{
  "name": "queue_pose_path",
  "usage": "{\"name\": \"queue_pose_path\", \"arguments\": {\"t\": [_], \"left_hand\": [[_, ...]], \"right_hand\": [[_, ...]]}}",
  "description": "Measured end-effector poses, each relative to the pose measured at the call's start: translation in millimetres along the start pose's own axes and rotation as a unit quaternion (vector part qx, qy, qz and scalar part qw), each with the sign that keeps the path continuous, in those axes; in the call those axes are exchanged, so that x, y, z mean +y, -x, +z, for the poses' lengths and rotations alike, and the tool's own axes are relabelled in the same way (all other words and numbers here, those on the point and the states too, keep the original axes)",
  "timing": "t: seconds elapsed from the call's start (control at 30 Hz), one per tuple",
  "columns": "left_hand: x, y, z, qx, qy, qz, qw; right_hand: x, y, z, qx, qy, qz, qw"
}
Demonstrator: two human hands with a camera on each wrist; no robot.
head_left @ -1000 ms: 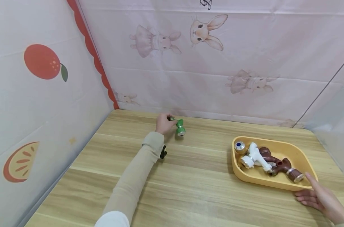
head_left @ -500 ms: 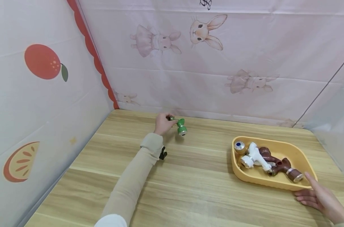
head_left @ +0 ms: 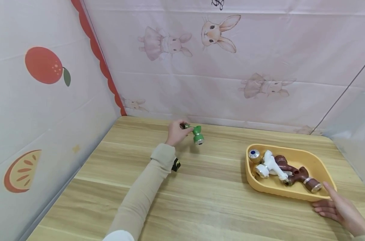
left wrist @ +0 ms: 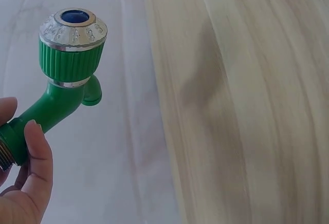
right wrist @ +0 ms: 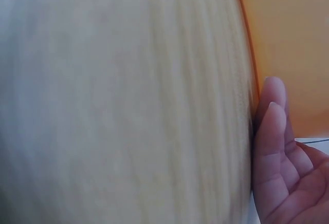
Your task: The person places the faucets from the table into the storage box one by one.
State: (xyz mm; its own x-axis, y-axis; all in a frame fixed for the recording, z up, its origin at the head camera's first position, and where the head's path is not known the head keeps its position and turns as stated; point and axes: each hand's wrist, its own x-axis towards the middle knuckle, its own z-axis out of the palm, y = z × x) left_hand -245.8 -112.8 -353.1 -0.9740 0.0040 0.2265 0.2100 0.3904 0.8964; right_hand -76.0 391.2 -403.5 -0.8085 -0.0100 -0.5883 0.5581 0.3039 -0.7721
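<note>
My left hand (head_left: 176,133) pinches a green plastic faucet (head_left: 198,137) by its threaded inlet end, near the back of the table. In the left wrist view the faucet's ribbed green knob (left wrist: 72,62) has a silver cap with a blue centre, and its short spout (left wrist: 92,91) shows behind. Its shadow falls on the wood below. At the front right corner of a yellow plastic basket (head_left: 271,193), my right hand (head_left: 346,212) holds the rim, thumb over the edge and fingers against the outer wall. The right wrist view shows those fingers (right wrist: 271,152) along the orange-looking wall.
Inside the basket lie a white faucet (head_left: 271,165), brown faucets (head_left: 303,177) and a gold-coloured one with a silver, blue-centred cap (head_left: 254,155). The wood-grain table (head_left: 200,194) ends at a rabbit-print cloth (head_left: 176,83) behind and a fruit-print one on the left.
My left hand has shifted slightly to the right with the green faucet in its grip. The right hand and the basket stay in place.
</note>
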Motion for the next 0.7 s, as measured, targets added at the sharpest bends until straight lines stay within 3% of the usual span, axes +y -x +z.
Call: {"name": "queue_pose_path", "arguments": {"t": [0.7], "left_hand": [[31.6,11.2,19.9,-0.042,0.044,0.046,0.9971]], "right_hand": [[0,-1,-0.2,0.003,0.001,0.002,1.000]]}}
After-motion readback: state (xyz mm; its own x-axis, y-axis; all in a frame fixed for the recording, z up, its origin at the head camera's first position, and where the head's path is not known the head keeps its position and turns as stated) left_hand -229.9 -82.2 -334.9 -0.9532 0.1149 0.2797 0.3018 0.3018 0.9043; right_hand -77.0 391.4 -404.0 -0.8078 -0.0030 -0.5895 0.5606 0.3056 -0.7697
